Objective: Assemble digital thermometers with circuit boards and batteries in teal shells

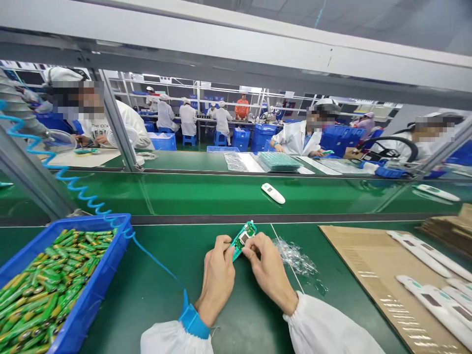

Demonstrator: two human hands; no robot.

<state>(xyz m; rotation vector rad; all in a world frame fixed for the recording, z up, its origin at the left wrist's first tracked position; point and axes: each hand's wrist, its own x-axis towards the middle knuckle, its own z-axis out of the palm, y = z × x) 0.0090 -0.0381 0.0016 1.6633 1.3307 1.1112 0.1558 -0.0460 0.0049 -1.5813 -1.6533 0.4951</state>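
My left hand (pixel 217 275) and my right hand (pixel 267 265) together pinch a small green circuit board (pixel 242 238) above the green bench mat (pixel 147 275). A small grey-and-white component sits on the board, and my fingers hide its lower part. A crumpled clear plastic wrap (pixel 297 258) lies just right of my right hand. A blue coiled cord (pixel 73 184) runs across the bench and ends at a blue strap (pixel 193 320) on my left wrist.
A blue tray (pixel 96 290) of green batteries (pixel 51 290) stands at the left. White devices (pixel 431 305) lie on a cardboard sheet (pixel 354 265) at the right. Another white device (pixel 273 192) rests on a green conveyor belt ahead. Co-workers sit beyond it.
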